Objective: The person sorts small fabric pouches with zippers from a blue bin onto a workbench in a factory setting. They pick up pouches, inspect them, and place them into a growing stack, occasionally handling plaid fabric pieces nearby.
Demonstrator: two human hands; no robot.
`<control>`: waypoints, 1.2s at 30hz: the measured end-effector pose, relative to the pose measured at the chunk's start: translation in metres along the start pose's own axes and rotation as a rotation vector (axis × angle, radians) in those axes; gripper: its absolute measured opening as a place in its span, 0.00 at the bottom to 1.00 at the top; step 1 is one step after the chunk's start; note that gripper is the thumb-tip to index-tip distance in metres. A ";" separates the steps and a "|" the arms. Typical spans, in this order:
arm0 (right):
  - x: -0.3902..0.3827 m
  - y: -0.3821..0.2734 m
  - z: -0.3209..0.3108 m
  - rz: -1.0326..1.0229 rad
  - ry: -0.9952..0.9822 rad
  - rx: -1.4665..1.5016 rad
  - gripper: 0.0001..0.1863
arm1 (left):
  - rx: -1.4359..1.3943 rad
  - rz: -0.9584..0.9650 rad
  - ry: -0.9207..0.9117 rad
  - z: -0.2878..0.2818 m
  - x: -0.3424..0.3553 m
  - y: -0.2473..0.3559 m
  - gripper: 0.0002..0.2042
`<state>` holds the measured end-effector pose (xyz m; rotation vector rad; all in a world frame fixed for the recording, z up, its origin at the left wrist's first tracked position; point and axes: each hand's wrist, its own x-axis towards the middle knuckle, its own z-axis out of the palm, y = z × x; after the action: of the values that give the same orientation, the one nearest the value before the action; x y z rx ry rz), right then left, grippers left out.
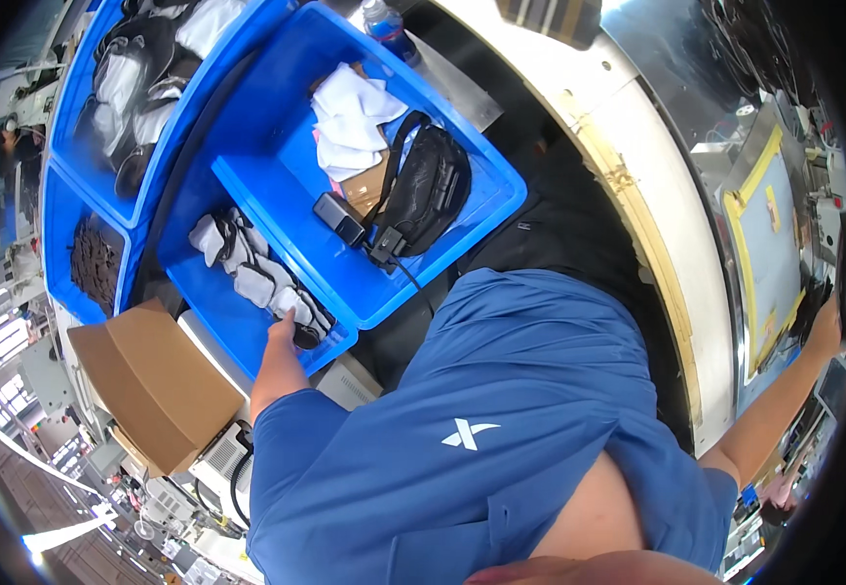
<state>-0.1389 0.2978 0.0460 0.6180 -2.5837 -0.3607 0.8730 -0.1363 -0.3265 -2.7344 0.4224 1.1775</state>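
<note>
Left hand (285,331) placed at white-and-black fabric pieces (253,285), by edge of blue plastic bin (211,304); right hand (829,324) rim-obscured; fingers' grip indeterminable for both.

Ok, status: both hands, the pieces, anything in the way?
Left hand at white-and-black pieces in blue bin, grip unclear. Right hand near view's right edge, hold unclear. Nothing visibly blocking left.

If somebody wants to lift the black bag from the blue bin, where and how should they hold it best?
Probably across the middle of the black bag, from above: its rounded body offers the broadest hold there, the blue bin walls surround it, and the small dark box crowds its lower left.
</note>
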 end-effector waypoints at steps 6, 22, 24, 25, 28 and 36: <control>0.003 -0.073 -0.024 -0.031 -0.019 0.118 0.26 | -0.078 0.102 0.048 0.043 0.023 -0.012 0.47; -0.010 -0.198 -0.060 -0.661 0.093 0.769 0.09 | 0.910 0.601 0.253 -0.021 -0.030 0.011 0.25; -0.016 -0.210 -0.072 -0.708 0.135 0.705 0.09 | 0.904 0.607 0.156 0.008 -0.033 0.008 0.30; -0.021 -0.218 -0.081 -0.726 0.143 0.703 0.07 | 0.875 0.545 0.198 0.025 -0.059 0.015 0.34; -0.030 -0.228 -0.095 -0.749 0.125 0.709 0.06 | 0.969 0.426 0.191 0.050 -0.081 0.029 0.45; -0.041 -0.233 -0.095 -0.690 0.054 0.693 0.07 | 0.953 0.436 0.154 0.052 -0.021 0.013 0.21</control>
<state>0.0247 0.1025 0.0316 1.7312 -2.3293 0.3735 0.8194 -0.1324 -0.3465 -1.9209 1.2576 0.5637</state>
